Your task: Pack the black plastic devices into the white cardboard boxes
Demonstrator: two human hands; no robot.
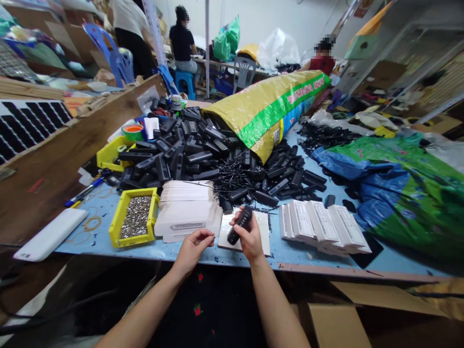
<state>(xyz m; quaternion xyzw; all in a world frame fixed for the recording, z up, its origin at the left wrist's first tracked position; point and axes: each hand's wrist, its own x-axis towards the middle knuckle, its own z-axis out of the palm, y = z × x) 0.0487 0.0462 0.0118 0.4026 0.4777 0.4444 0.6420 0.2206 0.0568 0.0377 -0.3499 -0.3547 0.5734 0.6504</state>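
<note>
Even, cool indoor light spreads across the blue table [92,246], making the white cartons [324,222] and the pale far wall [261,19] the brightest areas. The pile of black cases [181,145] reads dark, with small soft highlights. Wrinkles in the yellow sack [232,108] and the green-and-blue bag [416,188] shine. Near, the space beneath the tabletop sinks into deep shadow. The left hand [195,246] and right hand [250,234] are fairly clear; the far background softens. Wide-angle distortion stretches and smears the left and right edges. Coarse pixel blocks cover two far heads [182,13].
</note>
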